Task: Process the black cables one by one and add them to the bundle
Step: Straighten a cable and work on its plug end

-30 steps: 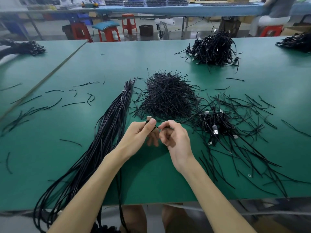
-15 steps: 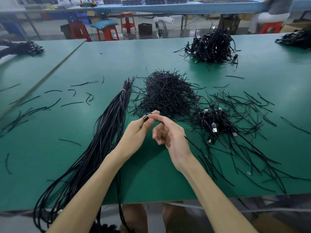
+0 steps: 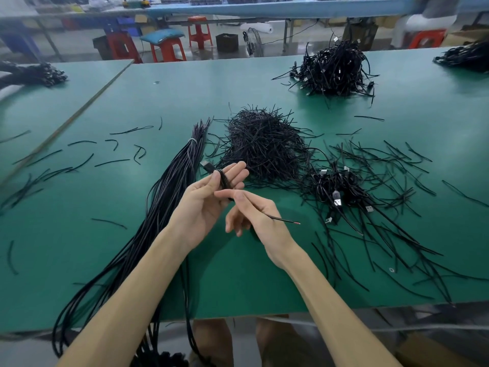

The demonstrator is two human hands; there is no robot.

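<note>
My left hand (image 3: 209, 197) holds a coiled black cable (image 3: 224, 178) under its thumb, palm up, fingers stretched; the cable's USB plug (image 3: 207, 165) sticks out past the fingers to the upper left. My right hand (image 3: 254, 215) pinches the cable's loose end, and its bare tip (image 3: 291, 221) points right. The long bundle (image 3: 169, 197) of straightened black cables, tied near its far end, lies on the green table (image 3: 79, 234) just left of my hands and hangs over the near edge.
A heap of short black ties (image 3: 262, 147) lies beyond my hands. A clump of coiled cables with plugs (image 3: 336, 189) and several scattered ties lie to the right. Another cable pile (image 3: 334, 68) sits at the far right. Loose ties (image 3: 111, 152) dot the left.
My left hand has turned palm up with the coil across its fingers. My right hand has dropped lower and drawn the cable's free end out to the right.
</note>
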